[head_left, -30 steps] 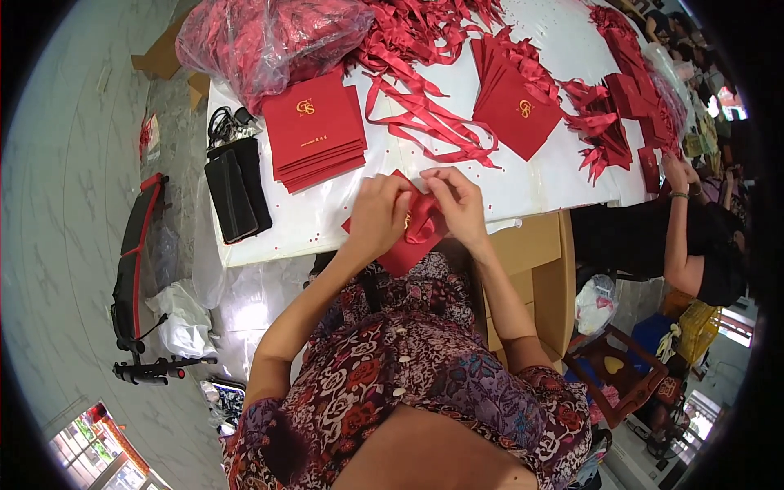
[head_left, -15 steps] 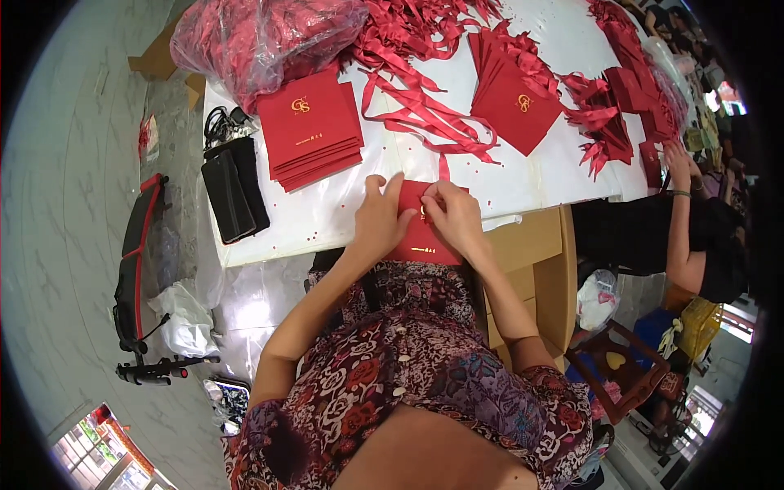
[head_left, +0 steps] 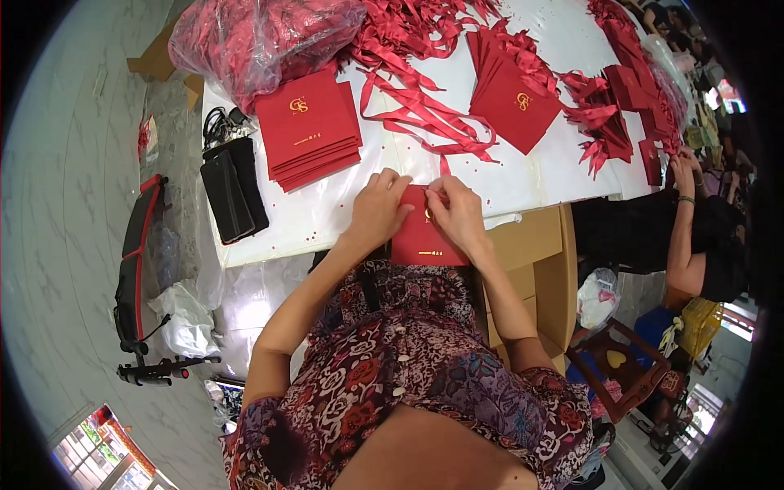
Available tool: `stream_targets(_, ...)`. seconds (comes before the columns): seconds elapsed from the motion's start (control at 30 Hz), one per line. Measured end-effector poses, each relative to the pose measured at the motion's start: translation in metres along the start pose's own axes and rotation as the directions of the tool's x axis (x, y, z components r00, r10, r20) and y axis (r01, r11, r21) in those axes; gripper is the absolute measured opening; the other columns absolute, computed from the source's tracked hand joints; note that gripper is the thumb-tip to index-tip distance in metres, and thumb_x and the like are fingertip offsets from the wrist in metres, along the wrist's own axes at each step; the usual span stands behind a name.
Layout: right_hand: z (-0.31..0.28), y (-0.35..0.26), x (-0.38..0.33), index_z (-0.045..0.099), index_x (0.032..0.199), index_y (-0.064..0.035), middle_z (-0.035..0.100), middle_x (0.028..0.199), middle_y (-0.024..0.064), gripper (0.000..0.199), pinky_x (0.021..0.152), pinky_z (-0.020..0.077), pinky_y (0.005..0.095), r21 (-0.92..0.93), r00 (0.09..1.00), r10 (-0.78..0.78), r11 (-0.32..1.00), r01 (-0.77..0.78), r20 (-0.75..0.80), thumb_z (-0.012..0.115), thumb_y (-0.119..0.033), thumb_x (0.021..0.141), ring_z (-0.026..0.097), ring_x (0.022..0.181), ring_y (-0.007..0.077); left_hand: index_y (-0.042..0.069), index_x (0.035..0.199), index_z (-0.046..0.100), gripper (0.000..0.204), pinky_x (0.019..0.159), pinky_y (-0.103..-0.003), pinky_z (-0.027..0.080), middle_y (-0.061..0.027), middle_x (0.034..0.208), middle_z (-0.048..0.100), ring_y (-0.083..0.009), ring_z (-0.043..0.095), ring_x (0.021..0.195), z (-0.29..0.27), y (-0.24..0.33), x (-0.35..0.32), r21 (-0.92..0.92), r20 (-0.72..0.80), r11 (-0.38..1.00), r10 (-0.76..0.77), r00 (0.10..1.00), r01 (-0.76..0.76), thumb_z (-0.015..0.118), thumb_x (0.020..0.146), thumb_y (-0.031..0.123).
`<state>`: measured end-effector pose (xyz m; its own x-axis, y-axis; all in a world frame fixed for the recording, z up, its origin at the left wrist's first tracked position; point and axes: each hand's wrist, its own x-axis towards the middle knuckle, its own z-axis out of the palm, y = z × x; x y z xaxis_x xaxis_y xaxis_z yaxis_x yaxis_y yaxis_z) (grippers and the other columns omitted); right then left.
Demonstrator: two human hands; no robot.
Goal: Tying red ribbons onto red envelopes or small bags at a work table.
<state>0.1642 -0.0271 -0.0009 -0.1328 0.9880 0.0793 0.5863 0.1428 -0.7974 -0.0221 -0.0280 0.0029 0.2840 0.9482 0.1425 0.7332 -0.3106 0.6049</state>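
Note:
A flat red paper bag (head_left: pixel 425 243) with gold print lies at the table's near edge, its lower part jutting toward my lap. My left hand (head_left: pixel 379 209) grips its upper left side, fingers curled near the top edge and thumb on the front. At the upper right of the bag, my right hand (head_left: pixel 459 216) is closed in a pinch; what sits between its fingertips is hidden. A piece of red ribbon (head_left: pixel 444 166) shows just above that hand. Farther back lie loose red ribbons (head_left: pixel 433 131). A stack of similar bags (head_left: pixel 306 122) stands beyond my left hand.
Fanned red bags with ribbons (head_left: pixel 516 114) lie at the right. Clear plastic wrap (head_left: pixel 265 41) holds red material at the back left, near a black phone (head_left: pixel 227 196). An open cardboard box (head_left: pixel 535 269) stands below the table edge. At far right a person's arm (head_left: pixel 684 212) reaches to the table.
My left fingers have drawn in closer together at the bag's top edge. The bag has shifted slightly toward me, and my right hand stays pinched at its upper right.

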Motion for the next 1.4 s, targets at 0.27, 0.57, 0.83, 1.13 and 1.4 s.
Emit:
stream_targets(0.27, -0.005, 0.004, -0.002, 0.060, 0.090, -0.0019, 0.065, 0.083, 0.0155, 0.013, 0.067, 0.0511, 0.0422, -0.019, 0.996, -0.054, 0.998, 0.056, 0.068, 0.068, -0.011, 0.086, 0.064, 0.075, 0.0343, 0.009, 0.121, 0.060, 0.050, 0.083, -0.040, 0.052, -0.0110, 0.111, 0.056, -0.0317, 0.059, 0.102, 0.005, 0.000, -0.001, -0.030, 0.090, 0.996, 0.081, 0.993, -0.079, 0.079, 0.074, 0.009)
stream_targets(0.57, -0.011, 0.003, -0.003, 0.061, 0.089, -0.0028, 0.065, 0.082, 0.0132, 0.013, 0.067, 0.0507, 0.0406, 0.012, 0.990, -0.104, 0.995, 0.103, 0.097, 0.069, -0.012, 0.084, 0.064, 0.076, 0.0313, 0.015, 0.120, 0.061, 0.049, 0.081, -0.040, 0.051, -0.0113, 0.106, 0.055, -0.0323, 0.060, 0.099, -0.001, -0.002, 0.004, -0.186, 0.147, 0.981, 0.092, 0.985, -0.064, 0.076, 0.075, 0.003)
stream_targets(0.83, 0.003, -0.006, -0.009, 0.061, 0.084, -0.0036, 0.065, 0.079, 0.0124, 0.013, 0.065, 0.0498, 0.0416, -0.097, 0.987, -0.152, 0.983, 0.157, 0.052, 0.071, -0.013, 0.082, 0.064, 0.074, 0.0313, 0.010, 0.110, 0.060, 0.043, 0.079, -0.041, 0.051, -0.0125, 0.103, 0.054, -0.0341, 0.059, 0.097, 0.007, 0.004, 0.002, -0.152, 0.065, 0.988, 0.026, 0.998, -0.016, 0.076, 0.072, -0.001)
stream_targets(1.13, 0.009, -0.007, -0.013, 0.062, 0.083, -0.0027, 0.065, 0.075, 0.0132, 0.015, 0.061, 0.0492, 0.0423, -0.079, 0.998, -0.050, 0.996, 0.046, -0.041, 0.072, -0.014, 0.082, 0.064, 0.068, 0.0305, 0.006, 0.101, 0.056, 0.041, 0.075, -0.043, 0.051, -0.0141, 0.098, 0.055, -0.0350, 0.059, 0.093, 0.012, 0.008, 0.000, -0.081, 0.004, 0.996, 0.038, 0.999, -0.037, 0.077, 0.066, -0.002)
stream_targets(1.4, 0.023, -0.005, -0.019, 0.061, 0.083, -0.0042, 0.065, 0.073, 0.0126, 0.015, 0.059, 0.0483, 0.0428, -0.120, 0.990, -0.038, 0.993, 0.022, -0.132, 0.073, -0.014, 0.081, 0.064, 0.065, 0.0296, 0.003, 0.094, 0.054, 0.031, 0.067, -0.044, 0.051, -0.0152, 0.084, 0.059, -0.0359, 0.062, 0.080, 0.029, 0.008, 0.003, -0.018, -0.096, 0.999, 0.038, 0.995, -0.040, 0.073, 0.069, -0.001)
